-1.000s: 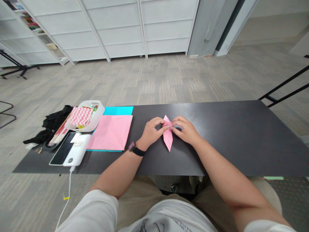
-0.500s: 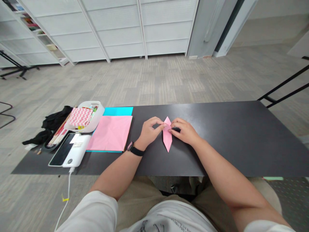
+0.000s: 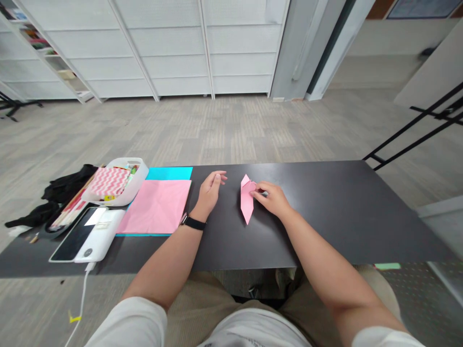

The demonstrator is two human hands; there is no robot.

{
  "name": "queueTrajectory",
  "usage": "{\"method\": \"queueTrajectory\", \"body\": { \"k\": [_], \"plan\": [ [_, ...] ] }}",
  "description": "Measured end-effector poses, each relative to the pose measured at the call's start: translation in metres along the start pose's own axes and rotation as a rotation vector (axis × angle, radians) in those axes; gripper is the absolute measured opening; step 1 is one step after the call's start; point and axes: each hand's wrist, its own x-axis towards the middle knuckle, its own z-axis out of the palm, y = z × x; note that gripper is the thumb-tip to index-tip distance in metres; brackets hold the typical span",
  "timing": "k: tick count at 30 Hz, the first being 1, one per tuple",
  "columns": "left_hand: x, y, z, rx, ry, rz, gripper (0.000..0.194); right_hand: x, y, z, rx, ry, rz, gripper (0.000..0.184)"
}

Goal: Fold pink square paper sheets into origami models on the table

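Observation:
A folded pink paper piece point(image 3: 246, 202), long and pointed at both ends, lies on the black table point(image 3: 336, 212). My right hand point(image 3: 272, 196) rests against its right edge, with the fingertips pinched on the upper part of the paper. My left hand point(image 3: 210, 189) lies on the table to the left of the paper, apart from it, fingers loosely stretched and holding nothing. A black watch sits on my left wrist.
A pink paper sheet point(image 3: 155, 211) lies on a blue sheet point(image 3: 170, 172) left of my hands. Further left are a white tray point(image 3: 116, 180) with a chevron-patterned pack, a white device with a phone point(image 3: 85, 236), pencils and black cloth point(image 3: 65, 180).
My left hand let go of the folded paper and moved left onto the table. My right hand stays on the paper. The camera view shifted slightly up and right.

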Motion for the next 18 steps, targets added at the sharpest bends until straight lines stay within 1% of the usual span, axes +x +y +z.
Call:
{"method": "queueTrajectory", "body": {
  "k": [3, 6, 8, 10, 12, 15, 18],
  "plan": [
    [0.008, -0.011, -0.001, -0.03, 0.024, -0.082, 0.053, 0.002, 0.012, -0.005, 0.004, 0.084, 0.072, 0.019],
    [0.012, -0.017, -0.002, -0.054, 0.017, -0.148, 0.056, 0.002, 0.025, -0.011, 0.008, 0.218, 0.13, 0.021],
    [0.012, -0.018, -0.002, -0.048, 0.009, -0.162, 0.055, 0.002, 0.031, -0.016, 0.012, 0.3, 0.165, 0.021],
    [0.011, -0.018, -0.001, -0.03, -0.004, -0.172, 0.056, 0.001, 0.034, -0.021, 0.008, 0.346, 0.188, 0.02],
    [0.01, -0.017, -0.001, 0.037, -0.037, -0.162, 0.057, -0.001, 0.036, -0.03, -0.005, 0.397, 0.209, 0.022],
    [0.008, -0.015, -0.001, 0.141, -0.116, -0.127, 0.055, -0.005, 0.043, -0.051, 0.002, 0.519, 0.273, 0.026],
    [0.007, -0.014, -0.001, 0.186, -0.176, -0.107, 0.054, -0.011, 0.059, -0.084, 0.008, 0.671, 0.381, 0.033]
  ]
}}
